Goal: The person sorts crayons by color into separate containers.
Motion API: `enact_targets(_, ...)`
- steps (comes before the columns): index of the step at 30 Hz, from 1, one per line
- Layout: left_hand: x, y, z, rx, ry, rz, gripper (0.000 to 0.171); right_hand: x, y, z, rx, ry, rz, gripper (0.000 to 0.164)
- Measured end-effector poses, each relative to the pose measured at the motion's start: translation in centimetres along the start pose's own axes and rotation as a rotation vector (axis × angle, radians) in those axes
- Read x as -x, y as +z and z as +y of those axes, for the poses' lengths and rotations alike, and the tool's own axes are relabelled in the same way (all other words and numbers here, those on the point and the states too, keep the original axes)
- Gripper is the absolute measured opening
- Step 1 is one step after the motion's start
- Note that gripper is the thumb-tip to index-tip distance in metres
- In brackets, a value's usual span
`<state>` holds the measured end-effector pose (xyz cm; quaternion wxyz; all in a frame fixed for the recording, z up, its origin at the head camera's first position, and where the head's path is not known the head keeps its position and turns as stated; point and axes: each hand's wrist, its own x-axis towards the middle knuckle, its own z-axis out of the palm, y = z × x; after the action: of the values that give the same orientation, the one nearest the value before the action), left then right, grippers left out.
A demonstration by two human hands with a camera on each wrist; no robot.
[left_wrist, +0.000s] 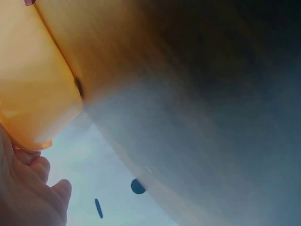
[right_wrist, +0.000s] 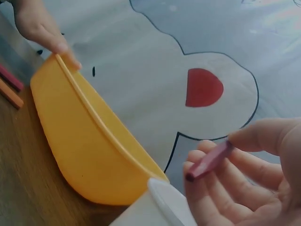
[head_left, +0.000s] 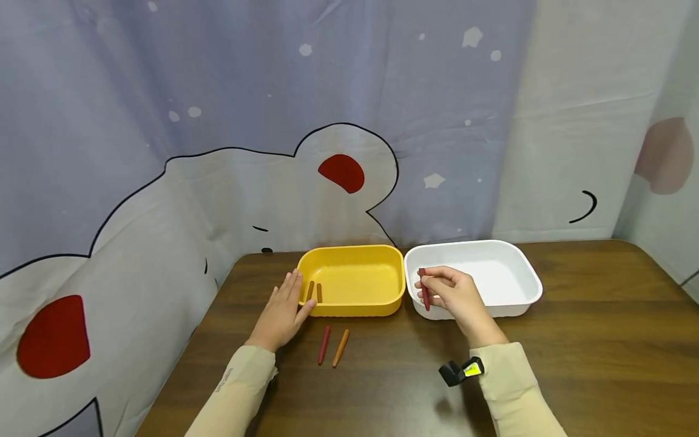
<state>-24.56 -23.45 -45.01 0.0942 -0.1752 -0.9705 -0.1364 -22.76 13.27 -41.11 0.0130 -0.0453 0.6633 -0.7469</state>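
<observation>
Right hand (head_left: 459, 298) pinches a red crayon (head_left: 424, 291) over the left end of the white tray (head_left: 502, 273); in the head view the crayon's long axis runs roughly front to back, across the tray's length. Left hand (head_left: 280, 312), fingers straight, touches the yellow tray's (head_left: 360, 276) far-left end, well apart from that crayon.

Site is a draped indoor corner: cartoon-printed cloth (head_left: 262, 91) hangs behind and beside a wood-grain table (head_left: 595, 315). It resembles a home or makeshift studio; the cloth hides the room, so which cannot be confirmed.
</observation>
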Motion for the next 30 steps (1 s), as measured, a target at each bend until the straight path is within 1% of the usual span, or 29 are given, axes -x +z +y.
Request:
enact_targets(3, 0.0, 0.1, 0.0, -0.013, 0.002, 0.000, 0.074, -0.3, -0.4, 0.0, 0.027, -0.010, 0.061, 0.034)
enact_targets(5, 0.0, 0.1, 0.0, -0.011, 0.003, -0.001, 0.074, -0.6, -0.6, 0.0, 0.066, -0.021, 0.094, 0.033)
enact_targets(9, -0.2, 0.1, 0.0, -0.016, 0.002, -0.003, 0.074, -1.6, -1.5, -0.2, 0.203, -0.042, 0.125, 0.032)
enact_targets(17, -0.3, 0.1, 0.0, -0.015, 0.004, -0.001, 0.074, -3.3, -3.0, -0.3, 0.545, -0.069, 0.095, 0.026)
enact_targets(21, -0.5, 0.1, 0.0, -0.008, 0.002, -0.005, 0.074, -4.1, -3.8, -0.1, 0.665, -0.063, 0.074, 0.023)
enact_targets(25, -0.5, 0.1, 0.0, -0.002, 0.001, -0.009, 0.074, -4.8, -4.4, 0.4, 0.734, -0.030, 0.045, 0.021)
enact_targets(30, -0.3, 0.2, -0.2, -0.006, 0.000, -0.006, 0.074, -5.4, -4.7, 0.8, 0.769, 0.010, 0.015, 0.018)
